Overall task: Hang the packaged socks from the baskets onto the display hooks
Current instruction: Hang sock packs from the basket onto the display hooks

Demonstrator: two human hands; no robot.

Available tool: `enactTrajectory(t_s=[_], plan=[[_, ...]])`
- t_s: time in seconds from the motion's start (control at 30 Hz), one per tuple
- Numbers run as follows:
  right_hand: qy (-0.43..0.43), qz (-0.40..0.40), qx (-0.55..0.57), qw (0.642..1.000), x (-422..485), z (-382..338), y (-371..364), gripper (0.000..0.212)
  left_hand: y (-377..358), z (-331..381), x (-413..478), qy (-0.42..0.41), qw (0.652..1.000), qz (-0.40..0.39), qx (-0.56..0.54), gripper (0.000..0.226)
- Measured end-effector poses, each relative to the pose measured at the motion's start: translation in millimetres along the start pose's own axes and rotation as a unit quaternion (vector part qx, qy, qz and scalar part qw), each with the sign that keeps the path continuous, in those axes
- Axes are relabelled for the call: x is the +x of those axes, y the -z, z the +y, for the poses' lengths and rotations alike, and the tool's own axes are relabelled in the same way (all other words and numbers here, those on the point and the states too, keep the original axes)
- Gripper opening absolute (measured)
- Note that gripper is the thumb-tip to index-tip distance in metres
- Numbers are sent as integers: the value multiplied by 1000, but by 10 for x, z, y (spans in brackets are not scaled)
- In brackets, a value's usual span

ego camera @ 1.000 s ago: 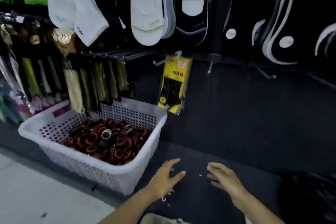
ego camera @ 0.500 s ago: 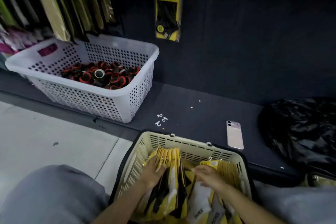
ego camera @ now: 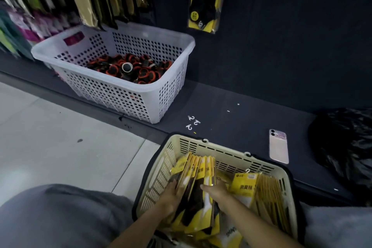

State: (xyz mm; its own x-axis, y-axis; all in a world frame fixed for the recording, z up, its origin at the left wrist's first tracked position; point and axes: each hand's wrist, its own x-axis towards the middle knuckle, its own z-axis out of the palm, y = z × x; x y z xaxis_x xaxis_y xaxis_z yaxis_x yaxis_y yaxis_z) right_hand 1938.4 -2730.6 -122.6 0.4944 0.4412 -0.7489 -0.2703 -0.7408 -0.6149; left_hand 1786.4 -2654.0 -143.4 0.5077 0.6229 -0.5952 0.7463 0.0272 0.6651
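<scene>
White basket (ego camera: 112, 94): sitting far left, holding black-orange rolls (ego camera: 130, 68).
Cream basket (ego camera: 221, 153): standing near, holding yellow sock packs (ego camera: 199, 177).
Left hand (ego camera: 171, 197): pressing flat against the packs.
Right hand (ego camera: 218, 192): touching them; grip unclear.
Phone (ego camera: 278, 147): lying right on the shelf (ego camera: 231, 127).

Yellow-and-black sock packs (ego camera: 198, 169) stand on edge, bunched, in cream basket (ego camera: 225, 154), lower centre. One matching pack (ego camera: 205, 0) hangs upright, top centre. Upper left: white perforated basket (ego camera: 112, 90), upright.
</scene>
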Motion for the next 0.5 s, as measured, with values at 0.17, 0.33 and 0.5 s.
enactTrajectory(t_s=[0.17,0.33,0.5], plan=[[27,-20,46,998,-378,-92,539,38,91,508,-105,-114,991,51,-48,68],[121,-14,87,989,-839,-400,997,71,156,1159,-341,-70,957,-38,-280,82],[259,-73,91,959,-1223,-995,1014,50,577,1568,-563,-157,911,-54,-377,35]])
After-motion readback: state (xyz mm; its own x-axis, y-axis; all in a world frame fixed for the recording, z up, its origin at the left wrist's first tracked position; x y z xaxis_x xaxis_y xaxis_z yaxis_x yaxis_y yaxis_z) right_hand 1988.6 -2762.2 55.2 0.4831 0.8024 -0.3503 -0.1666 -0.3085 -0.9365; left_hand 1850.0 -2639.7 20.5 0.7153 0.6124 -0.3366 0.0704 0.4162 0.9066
